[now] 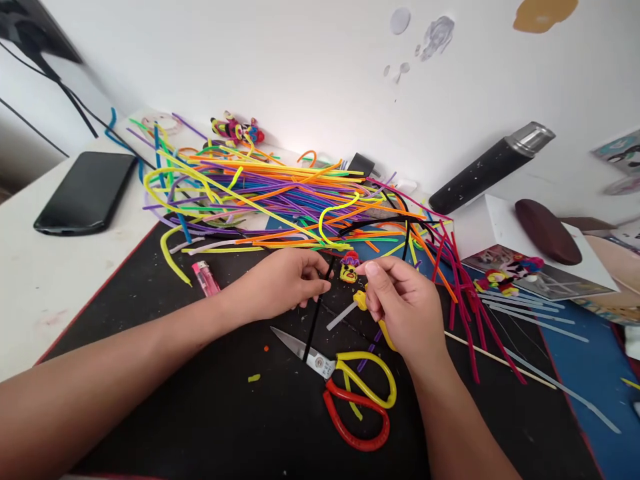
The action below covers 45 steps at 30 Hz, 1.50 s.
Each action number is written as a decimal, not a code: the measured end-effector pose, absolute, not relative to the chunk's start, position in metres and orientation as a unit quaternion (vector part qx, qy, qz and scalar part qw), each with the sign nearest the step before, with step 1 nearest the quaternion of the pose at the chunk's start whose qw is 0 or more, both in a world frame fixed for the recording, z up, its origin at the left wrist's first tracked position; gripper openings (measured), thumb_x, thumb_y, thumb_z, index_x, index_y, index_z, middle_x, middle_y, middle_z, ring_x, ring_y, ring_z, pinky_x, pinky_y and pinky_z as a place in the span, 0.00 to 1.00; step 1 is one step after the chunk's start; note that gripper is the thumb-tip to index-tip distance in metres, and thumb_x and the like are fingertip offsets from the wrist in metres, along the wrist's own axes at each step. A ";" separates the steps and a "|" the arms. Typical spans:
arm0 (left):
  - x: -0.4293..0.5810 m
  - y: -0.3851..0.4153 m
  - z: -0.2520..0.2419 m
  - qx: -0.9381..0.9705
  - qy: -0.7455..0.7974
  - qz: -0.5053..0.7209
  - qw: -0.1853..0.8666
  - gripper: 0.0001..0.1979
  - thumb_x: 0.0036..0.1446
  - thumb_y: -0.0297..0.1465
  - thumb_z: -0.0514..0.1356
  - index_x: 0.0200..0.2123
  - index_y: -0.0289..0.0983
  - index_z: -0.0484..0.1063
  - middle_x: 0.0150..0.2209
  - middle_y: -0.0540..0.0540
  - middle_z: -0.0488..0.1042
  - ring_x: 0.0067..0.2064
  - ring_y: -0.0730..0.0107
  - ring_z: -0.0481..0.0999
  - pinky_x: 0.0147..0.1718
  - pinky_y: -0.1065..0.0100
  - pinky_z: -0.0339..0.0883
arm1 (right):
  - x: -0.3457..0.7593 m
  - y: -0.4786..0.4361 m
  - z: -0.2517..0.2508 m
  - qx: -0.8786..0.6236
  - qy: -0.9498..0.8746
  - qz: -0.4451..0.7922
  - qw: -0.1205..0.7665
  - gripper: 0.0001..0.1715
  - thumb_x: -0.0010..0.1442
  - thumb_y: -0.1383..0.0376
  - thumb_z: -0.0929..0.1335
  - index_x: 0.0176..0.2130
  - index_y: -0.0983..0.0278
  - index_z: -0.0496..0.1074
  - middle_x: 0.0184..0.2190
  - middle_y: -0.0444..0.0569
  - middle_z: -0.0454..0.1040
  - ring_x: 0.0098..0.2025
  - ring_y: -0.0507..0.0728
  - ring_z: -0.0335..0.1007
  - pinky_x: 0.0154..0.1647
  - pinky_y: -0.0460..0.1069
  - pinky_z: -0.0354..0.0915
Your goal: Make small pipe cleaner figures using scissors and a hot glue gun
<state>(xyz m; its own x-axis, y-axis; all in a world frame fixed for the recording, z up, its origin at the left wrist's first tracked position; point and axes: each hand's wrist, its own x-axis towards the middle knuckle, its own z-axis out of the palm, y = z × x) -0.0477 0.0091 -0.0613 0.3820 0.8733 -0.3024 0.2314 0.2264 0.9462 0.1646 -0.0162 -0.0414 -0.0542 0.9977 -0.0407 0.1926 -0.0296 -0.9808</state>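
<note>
A thin black pipe cleaner [314, 323] is pinched between the thumb and fingers of my left hand [285, 283], its lower end hanging over the scissors. My right hand [403, 300] is closed in a pinch, and what its fingertips hold is too small to make out. Beside those fingertips is a small yellow head [349, 272] with a face and purple-and-red hair. Below it, a yellow fuzzy piece [359, 300] with a pale translucent strip sits partly behind my right hand. Scissors [320, 362] with one yellow and one red handle lie open on the black mat.
Loose colourful pipe cleaners [270, 193] are heaped along the wall. A phone [86, 192] lies at left, a pink lighter [205, 279] by my left forearm. A black flask [490, 170] leans at right near a white box [540, 247]. A finished figure [237, 130] lies behind the heap.
</note>
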 end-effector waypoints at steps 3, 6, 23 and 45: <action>-0.045 0.008 -0.064 0.561 0.495 0.263 0.609 0.10 0.52 0.36 0.70 0.36 0.40 0.78 0.21 0.52 0.78 0.19 0.66 0.73 0.18 0.69 0.61 | 0.164 -0.018 -0.042 -0.535 -0.550 0.484 0.421 0.19 0.68 0.50 0.73 0.38 0.63 0.80 0.16 0.38 0.64 0.17 0.50 0.60 0.18 0.45 0.59; -0.045 0.009 -0.063 0.589 0.492 0.266 0.583 0.09 0.52 0.33 0.70 0.37 0.40 0.77 0.21 0.53 0.78 0.18 0.68 0.71 0.20 0.68 0.60 | 0.164 -0.020 -0.040 -0.534 -0.547 0.486 0.423 0.18 0.69 0.50 0.73 0.38 0.63 0.80 0.16 0.39 0.65 0.17 0.50 0.61 0.18 0.45 0.58; -0.034 0.010 -0.061 0.716 0.508 0.193 0.438 0.12 0.61 0.27 0.64 0.39 0.43 0.62 0.29 0.57 0.74 0.31 0.66 0.72 0.32 0.66 0.58 | 0.164 -0.022 -0.035 -0.516 -0.549 0.484 0.444 0.16 0.70 0.53 0.73 0.39 0.63 0.80 0.17 0.38 0.66 0.17 0.48 0.61 0.18 0.43 0.58; -0.032 0.016 -0.073 0.727 0.491 0.192 0.439 0.10 0.62 0.30 0.65 0.40 0.43 0.64 0.29 0.58 0.76 0.31 0.68 0.71 0.32 0.67 0.57 | 0.163 -0.021 -0.036 -0.501 -0.550 0.494 0.450 0.15 0.70 0.54 0.73 0.38 0.62 0.80 0.17 0.37 0.66 0.17 0.48 0.61 0.18 0.44 0.59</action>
<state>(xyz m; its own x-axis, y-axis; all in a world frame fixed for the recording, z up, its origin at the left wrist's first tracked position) -0.0315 0.0162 -0.0729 0.4442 0.8830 -0.1516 0.5452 -0.1321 0.8278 0.1629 -0.0213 -0.0359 -0.0926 0.9957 0.0010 0.1066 0.0109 -0.9942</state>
